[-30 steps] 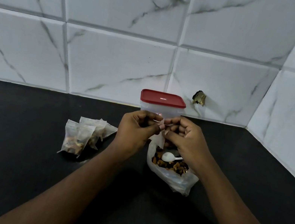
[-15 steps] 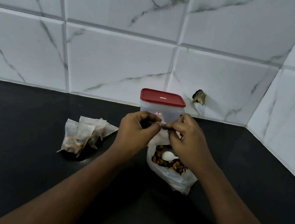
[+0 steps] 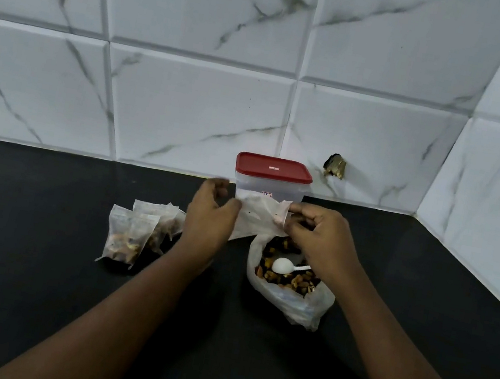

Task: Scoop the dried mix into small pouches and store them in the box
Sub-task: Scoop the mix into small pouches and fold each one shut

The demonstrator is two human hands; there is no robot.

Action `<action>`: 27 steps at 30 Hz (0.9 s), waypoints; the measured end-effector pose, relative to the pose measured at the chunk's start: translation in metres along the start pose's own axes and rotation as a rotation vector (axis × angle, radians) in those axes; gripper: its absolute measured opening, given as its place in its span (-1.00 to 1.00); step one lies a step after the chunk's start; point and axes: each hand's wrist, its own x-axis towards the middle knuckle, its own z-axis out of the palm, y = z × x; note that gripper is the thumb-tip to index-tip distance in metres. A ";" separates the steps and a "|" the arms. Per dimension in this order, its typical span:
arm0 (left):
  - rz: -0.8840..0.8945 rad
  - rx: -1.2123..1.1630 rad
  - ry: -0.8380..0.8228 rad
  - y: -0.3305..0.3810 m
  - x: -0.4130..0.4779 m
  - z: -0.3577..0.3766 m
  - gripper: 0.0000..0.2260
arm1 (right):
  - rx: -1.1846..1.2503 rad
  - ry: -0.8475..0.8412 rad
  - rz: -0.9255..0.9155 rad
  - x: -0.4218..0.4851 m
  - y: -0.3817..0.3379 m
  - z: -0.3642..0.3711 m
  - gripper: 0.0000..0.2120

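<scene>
In the head view, the left-hand grip [image 3: 210, 215] is pinching the left edge of a small, empty, translucent plastic pouch [image 3: 256, 220], fingers curled around it. The right-hand grip [image 3: 320, 238] is pinching the pouch's upper right corner. The pouch is hanging stretched between them, off the black stone counter [image 3: 25, 283]. It is showing in front of a clear plastic box with a red lid [image 3: 272, 176], which is standing closed by the white marble-tiled wall [image 3: 191, 95]. Just below the right-hand grip, a gaping clear plastic bag [image 3: 288, 303] is lying on the counter, holding the brown dried mix [image 3: 299, 281] and a white plastic spoon [image 3: 282, 266]. Left of the left wrist, a cluster of filled small pouches [image 3: 127, 234] is sitting on the counter.
</scene>
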 end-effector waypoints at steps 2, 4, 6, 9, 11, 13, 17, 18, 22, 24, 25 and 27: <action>-0.234 -0.183 -0.107 0.002 0.004 -0.005 -0.74 | 0.031 0.005 0.017 0.001 0.002 -0.002 -0.76; -0.300 -0.252 -0.172 0.003 0.005 -0.008 -0.75 | 0.045 0.004 0.034 0.002 0.003 -0.003 -0.76; -0.282 -0.323 -0.174 -0.001 0.008 -0.010 -0.74 | 0.053 0.013 0.054 0.003 0.004 -0.003 -0.76; -0.291 -0.395 -0.134 -0.003 0.010 -0.009 -0.75 | 0.088 0.034 0.088 0.003 0.004 -0.004 -0.78; -0.311 -0.440 -0.121 -0.003 0.009 -0.008 -0.77 | 0.105 0.040 0.099 0.002 0.004 -0.004 -0.78; -0.304 -0.444 -0.153 -0.002 0.010 -0.009 -0.76 | 0.130 0.059 0.112 0.002 0.003 -0.004 -0.78; -0.292 -0.331 -0.264 0.000 0.008 -0.012 -0.66 | 0.163 0.096 0.127 0.002 0.003 -0.008 -0.86; -0.277 -0.295 -0.261 0.000 0.008 -0.012 -0.65 | 0.174 0.103 0.125 0.002 0.003 -0.009 -0.87; -0.240 -0.245 -0.221 0.003 0.007 -0.012 -0.69 | 0.179 0.131 0.113 0.003 0.000 -0.008 -0.84; -0.236 -0.265 -0.209 0.004 0.008 -0.012 -0.72 | 0.176 0.135 0.112 0.003 0.001 -0.008 -0.84; -0.237 -0.288 -0.197 0.004 0.008 -0.012 -0.73 | 0.177 0.130 0.112 0.004 0.002 -0.007 -0.82; -0.266 -0.372 -0.171 0.007 0.007 -0.010 -0.75 | 0.175 0.113 0.114 0.003 0.001 -0.006 -0.77</action>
